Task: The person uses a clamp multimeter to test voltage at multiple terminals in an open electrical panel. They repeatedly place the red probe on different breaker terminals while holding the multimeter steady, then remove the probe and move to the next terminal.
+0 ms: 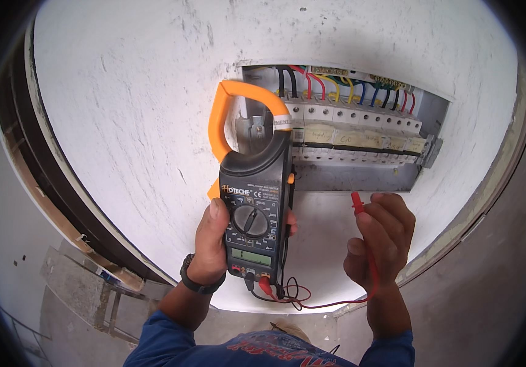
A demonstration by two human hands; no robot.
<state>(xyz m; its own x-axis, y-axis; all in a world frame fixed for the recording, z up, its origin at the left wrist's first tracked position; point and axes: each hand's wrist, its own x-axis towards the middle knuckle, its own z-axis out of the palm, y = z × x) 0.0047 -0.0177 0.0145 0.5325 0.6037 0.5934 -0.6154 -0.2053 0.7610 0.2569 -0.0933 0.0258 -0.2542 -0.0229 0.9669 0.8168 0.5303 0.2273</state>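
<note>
My left hand is wrapped round a black and orange clamp meter, held upright in front of the wall with its dial and small display facing me. Its orange jaw is closed and overlaps the left part of an open breaker box. A black and a red lead are plugged into the meter's lower end. Between the fingers of my right hand is a red test probe, its tip end up, just below the box and apart from the breakers. The red lead loops from the meter to that hand.
A row of white circuit breakers with handwritten labels fills the box. Red, yellow, blue, green and black wires enter from above, near brass terminal bars. The white wall surrounds it. At left are a dark frame and a worn stand.
</note>
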